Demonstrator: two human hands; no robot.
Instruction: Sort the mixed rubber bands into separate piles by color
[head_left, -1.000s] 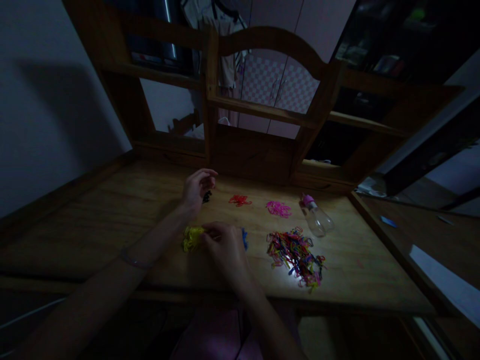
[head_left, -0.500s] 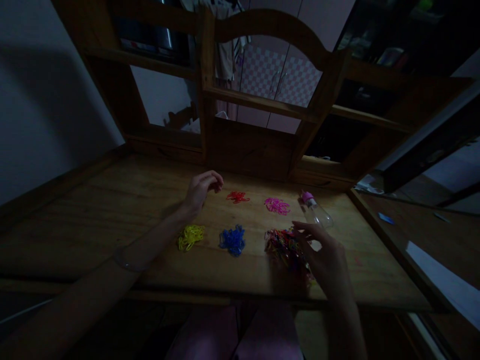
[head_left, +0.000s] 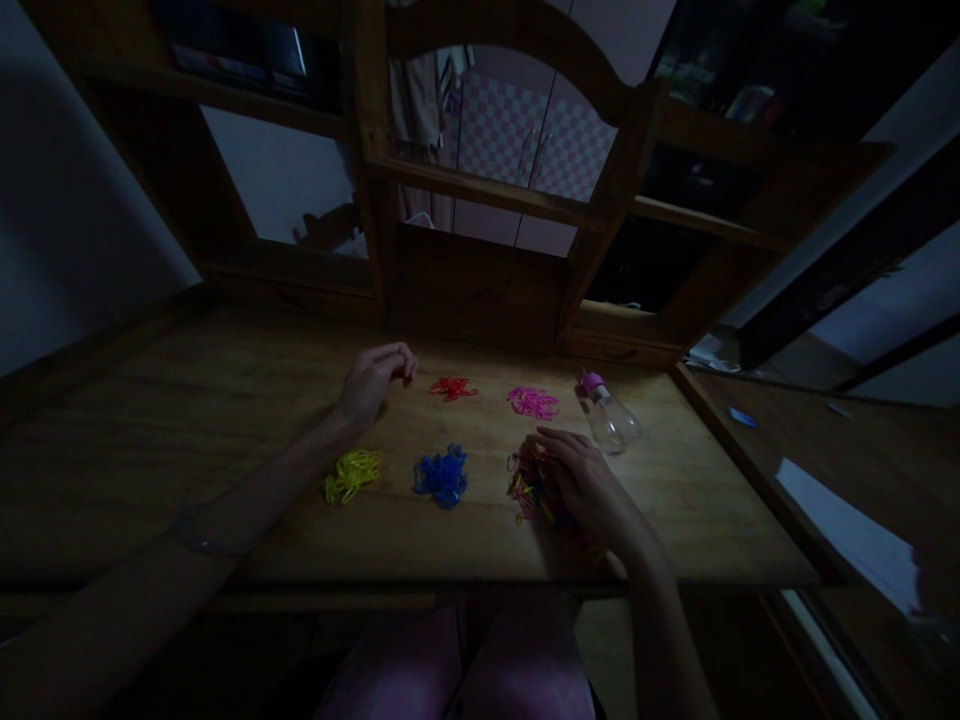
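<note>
On the wooden desk (head_left: pixel 225 420) lie small piles of thin coloured loops: yellow (head_left: pixel 351 474), blue (head_left: pixel 442 475), red (head_left: pixel 451 387) and pink (head_left: pixel 533 402). My right hand (head_left: pixel 581 478) rests palm down on a mixed-colour heap (head_left: pixel 529 488), fingers bent into it. What they grip, if anything, is hidden. My left hand (head_left: pixel 373 378) lies further back, left of the red pile, with its fingers curled loosely inward. It is too dark to see whether anything is between them.
A small clear bottle with a pink cap (head_left: pixel 607 415) lies on its side right of the pink pile. A wooden hutch (head_left: pixel 480 290) with open shelves rises along the desk's back edge. A lower surface with a blue scrap (head_left: pixel 742 416) stands to the right.
My right hand left the yellow pile, crossed to the right and came down onto the mixed heap. The blue pile came into view. My left hand stayed put, fingers curled.
</note>
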